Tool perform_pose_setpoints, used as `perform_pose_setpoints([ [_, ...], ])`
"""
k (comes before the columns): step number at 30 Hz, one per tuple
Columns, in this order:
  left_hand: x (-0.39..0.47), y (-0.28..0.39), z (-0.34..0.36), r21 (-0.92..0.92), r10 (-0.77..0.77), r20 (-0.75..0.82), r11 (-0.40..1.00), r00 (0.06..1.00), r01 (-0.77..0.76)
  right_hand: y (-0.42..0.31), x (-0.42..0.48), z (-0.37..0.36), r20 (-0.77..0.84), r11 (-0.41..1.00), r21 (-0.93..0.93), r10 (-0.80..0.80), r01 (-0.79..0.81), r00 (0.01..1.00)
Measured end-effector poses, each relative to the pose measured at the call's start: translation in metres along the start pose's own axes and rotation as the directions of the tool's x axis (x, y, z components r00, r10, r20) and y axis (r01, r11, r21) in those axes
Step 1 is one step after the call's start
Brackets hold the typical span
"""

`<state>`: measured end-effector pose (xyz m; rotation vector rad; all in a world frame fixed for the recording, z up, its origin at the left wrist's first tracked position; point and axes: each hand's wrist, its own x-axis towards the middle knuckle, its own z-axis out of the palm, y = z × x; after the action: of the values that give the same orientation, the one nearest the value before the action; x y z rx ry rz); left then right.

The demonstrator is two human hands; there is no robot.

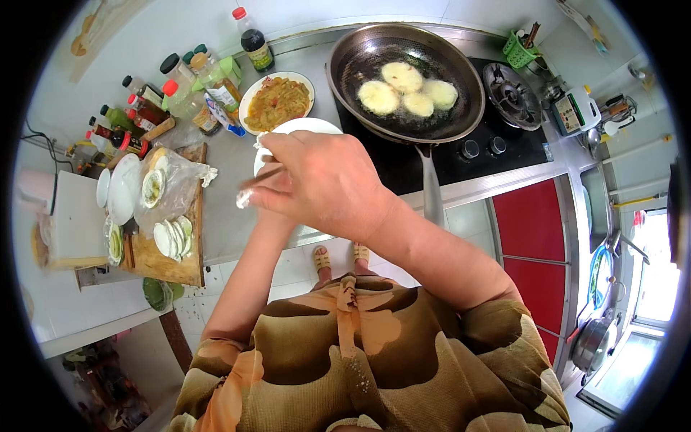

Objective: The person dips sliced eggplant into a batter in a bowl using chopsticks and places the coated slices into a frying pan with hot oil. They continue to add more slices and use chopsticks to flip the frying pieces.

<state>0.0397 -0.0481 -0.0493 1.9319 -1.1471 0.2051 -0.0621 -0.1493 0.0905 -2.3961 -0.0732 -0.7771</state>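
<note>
My right hand [329,181] reaches across to the left, over my left hand [278,186], and hides most of it. White paste or flour coats the right thumb tip and a fingertip. A thin brown stick-like utensil [264,177], blurred, shows between the hands; which hand holds it is unclear. A white plate [307,125] lies partly hidden behind them. Several pale battered slices [402,77] sit in bubbling oil in a wok [469,108] on the hob, its handle [432,189] pointing toward me.
A plate of cooked vegetables [278,102] stands beside sauce bottles [256,48]. To the left, a wooden cutting board [162,264] carries stacked white-coated slices [173,237] and a plastic bag [181,178]. A second burner [512,94] and a green utensil basket [519,53] are at the right.
</note>
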Motion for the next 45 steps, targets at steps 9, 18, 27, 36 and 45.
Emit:
perform_pose_setpoints([
  [9,0.003,0.038,-0.025,0.286,-0.117,-0.065,0.949,0.991,0.131,0.059,-0.022,-0.028,0.423,0.125,0.798,0.581,-0.590,0.695],
  [18,0.001,0.036,-0.036,0.278,-0.008,-0.151,0.959,0.988,0.051,0.061,-0.032,-0.019,0.460,0.122,0.766,0.583,-0.632,0.670],
  [27,-0.003,0.019,-0.053,0.304,0.026,-0.104,0.953,0.994,0.007,0.066,-0.014,0.044,0.235,0.830,0.018,0.538,-0.557,0.809],
  [36,-0.008,-0.001,-0.052,0.333,-0.005,-0.068,0.942,0.998,0.028,0.081,-0.022,0.064,0.113,0.850,-0.068,0.526,-0.522,0.843],
  [45,-0.003,0.001,-0.046,0.273,0.013,-0.102,0.962,0.995,0.016,0.095,-0.029,0.063,0.107,0.822,0.029,0.563,-0.569,0.819],
])
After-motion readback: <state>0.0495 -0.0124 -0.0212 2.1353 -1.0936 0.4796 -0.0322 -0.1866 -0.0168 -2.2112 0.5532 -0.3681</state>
